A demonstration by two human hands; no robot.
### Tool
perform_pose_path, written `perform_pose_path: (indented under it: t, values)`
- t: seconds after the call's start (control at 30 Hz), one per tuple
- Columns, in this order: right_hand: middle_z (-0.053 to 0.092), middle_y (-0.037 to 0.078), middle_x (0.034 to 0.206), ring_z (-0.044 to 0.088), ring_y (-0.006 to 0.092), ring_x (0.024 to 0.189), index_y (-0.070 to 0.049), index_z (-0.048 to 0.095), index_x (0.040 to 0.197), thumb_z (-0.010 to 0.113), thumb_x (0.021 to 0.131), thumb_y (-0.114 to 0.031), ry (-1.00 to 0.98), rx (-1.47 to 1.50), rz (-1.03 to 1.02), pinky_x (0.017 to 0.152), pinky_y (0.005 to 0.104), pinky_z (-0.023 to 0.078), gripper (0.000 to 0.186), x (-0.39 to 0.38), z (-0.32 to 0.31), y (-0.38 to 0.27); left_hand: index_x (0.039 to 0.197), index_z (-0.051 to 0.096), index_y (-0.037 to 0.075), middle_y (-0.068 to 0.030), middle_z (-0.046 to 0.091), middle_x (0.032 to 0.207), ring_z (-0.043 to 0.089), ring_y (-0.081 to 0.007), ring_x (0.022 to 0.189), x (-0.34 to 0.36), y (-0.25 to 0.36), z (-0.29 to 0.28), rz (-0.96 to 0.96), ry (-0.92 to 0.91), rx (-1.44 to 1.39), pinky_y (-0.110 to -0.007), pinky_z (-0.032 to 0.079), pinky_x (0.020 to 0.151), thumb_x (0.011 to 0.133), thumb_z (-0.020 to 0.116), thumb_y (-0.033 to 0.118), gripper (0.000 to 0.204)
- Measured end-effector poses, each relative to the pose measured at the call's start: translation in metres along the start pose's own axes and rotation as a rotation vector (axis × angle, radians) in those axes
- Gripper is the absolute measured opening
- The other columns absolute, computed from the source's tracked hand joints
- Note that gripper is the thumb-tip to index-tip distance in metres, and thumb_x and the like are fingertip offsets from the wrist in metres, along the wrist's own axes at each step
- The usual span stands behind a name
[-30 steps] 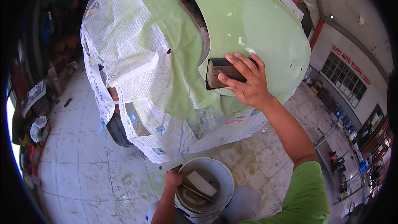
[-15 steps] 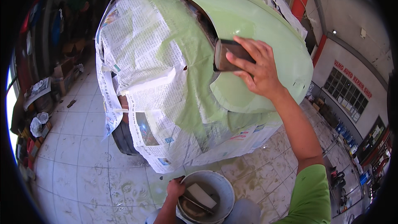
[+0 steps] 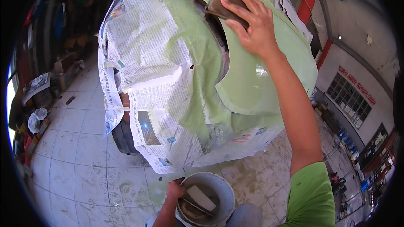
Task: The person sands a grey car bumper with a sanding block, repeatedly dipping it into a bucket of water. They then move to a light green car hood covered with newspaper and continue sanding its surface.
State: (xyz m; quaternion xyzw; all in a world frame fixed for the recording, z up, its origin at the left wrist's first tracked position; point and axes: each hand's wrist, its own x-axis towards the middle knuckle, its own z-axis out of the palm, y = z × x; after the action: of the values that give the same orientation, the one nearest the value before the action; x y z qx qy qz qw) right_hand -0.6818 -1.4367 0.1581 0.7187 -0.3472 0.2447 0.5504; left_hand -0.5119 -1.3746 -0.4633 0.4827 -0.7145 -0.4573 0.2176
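My right hand (image 3: 254, 25) is closed around a dark, flat sanding block (image 3: 227, 3) and presses it to the upper edge of a light-green car panel (image 3: 248, 88). The block's near end overlaps the dark gap beside newspaper masking (image 3: 147, 38). Down in front of me, my left hand (image 3: 175, 189) is closed at the left rim of a pale bucket (image 3: 229, 193); its fingers are partly hidden. Inside the bucket a white, flat block (image 3: 201, 198) leans beside a thin brownish piece.
Newspaper covers the car's left side and lower front, above a dark tire (image 3: 124, 138). Smeared, wet-looking tiles (image 3: 92, 176) surround the bucket. Boxes and plastic bags (image 3: 37, 117) lie at far left; bottles and tools line the right side.
My right hand has slid the sanding block up and away along the panel's edge. My left hand remains at the bucket rim, and the view has shifted slightly.
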Motion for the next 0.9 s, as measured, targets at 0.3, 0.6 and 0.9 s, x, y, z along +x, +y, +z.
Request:
perform_pose_path:
  t: [0.3,0.6,0.9]
  values:
    - [0.057,0.002,0.149,0.056,0.0272,0.125,-0.034,0.070,0.134,0.079,0.084,-0.026,-0.028,0.037,-0.027,0.106,0.0432,0.035,0.052,-0.083,-0.017,-0.013,0.127,0.075,0.027,-0.0188,0.075,0.112,0.071,-0.0404,0.105,-0.004,-0.008,-0.012,-0.025,0.016,0.011,-0.050,0.057,0.094,0.087,0.068,0.030,0.040]
    - [0.056,0.003,0.151,0.055,0.0265,0.128,-0.037,0.070,0.132,0.080,0.082,-0.028,-0.051,0.059,0.029,0.107,0.0450,0.034,0.052,-0.081,-0.016,-0.041,0.128,0.074,0.028,-0.0163,0.075,0.114,0.071,-0.0388,0.106,-0.002,-0.009,-0.009,-0.011,0.012,0.013,-0.049,0.057,0.095,0.087,0.070,0.032,0.041]
    - [0.058,0.000,0.148,0.053,0.0245,0.135,-0.036,0.067,0.136,0.075,0.089,-0.029,-0.050,0.070,-0.134,0.113,0.0481,0.032,0.049,-0.004,-0.002,0.007,0.128,0.074,0.024,-0.0173,0.075,0.111,0.071,-0.0387,0.105,0.000,-0.003,0.001,0.044,0.009,-0.037,-0.048,0.057,0.094,0.086,0.069,0.027,0.042]
